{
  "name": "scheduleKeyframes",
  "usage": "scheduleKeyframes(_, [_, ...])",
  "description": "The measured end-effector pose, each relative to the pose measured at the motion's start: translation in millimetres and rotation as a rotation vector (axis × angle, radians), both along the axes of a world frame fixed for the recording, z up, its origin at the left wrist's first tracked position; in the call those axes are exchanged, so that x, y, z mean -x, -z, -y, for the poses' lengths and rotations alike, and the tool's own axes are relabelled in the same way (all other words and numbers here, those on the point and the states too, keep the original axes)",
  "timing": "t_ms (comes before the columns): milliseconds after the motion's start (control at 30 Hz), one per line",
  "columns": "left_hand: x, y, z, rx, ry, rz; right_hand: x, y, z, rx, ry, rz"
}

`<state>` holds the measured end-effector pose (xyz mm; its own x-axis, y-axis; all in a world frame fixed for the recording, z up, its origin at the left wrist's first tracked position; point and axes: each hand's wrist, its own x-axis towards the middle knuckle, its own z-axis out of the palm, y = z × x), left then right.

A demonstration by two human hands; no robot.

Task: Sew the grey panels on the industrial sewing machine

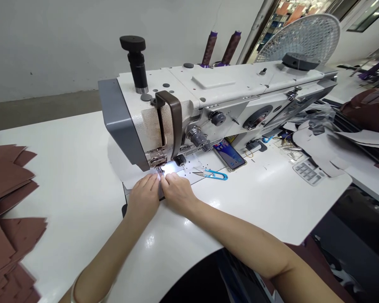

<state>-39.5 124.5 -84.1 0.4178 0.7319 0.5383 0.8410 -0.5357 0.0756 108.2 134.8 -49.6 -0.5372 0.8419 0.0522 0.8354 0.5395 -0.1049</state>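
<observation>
Both of my hands meet under the head of a white sewing machine [177, 97], right at its lit needle and presser foot [159, 169]. My left hand [144, 193] lies on the left of the needle, its fingers pressed together and pointing at the foot. Close beside it on the right, my right hand [178, 191] has its fingers bent and closed, thumb side toward the left hand. A narrow dark strip shows between the hands; what they hold down there is mostly hidden by the fingers.
Blue thread snips [213, 174] and a phone [230, 155] lie right of my hands. Stacked brown cut pieces [9, 181] cover the table's left side. A calculator [308, 171] and pale scraps [316, 147] lie right. Two thread cones [229, 48] and a fan [300, 38] stand behind.
</observation>
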Motion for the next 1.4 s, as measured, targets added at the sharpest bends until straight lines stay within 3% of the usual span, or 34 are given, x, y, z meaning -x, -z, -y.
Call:
scheduleKeyframes(500, [17.6,5.0,-17.4,0.137,-0.003,0.058,0.7,11.2,-3.8,-0.048,0.030,0.008])
scheduleKeyframes(1033, [21.0,6.7,-21.4,0.088,-0.008,0.061,2.2,13.2,-3.8,-0.067,0.043,-0.001])
scheduleKeyframes(1400, [20.3,0.5,-18.6,0.118,-0.017,0.050,2.5,15.8,-3.6,-0.078,0.052,-0.002])
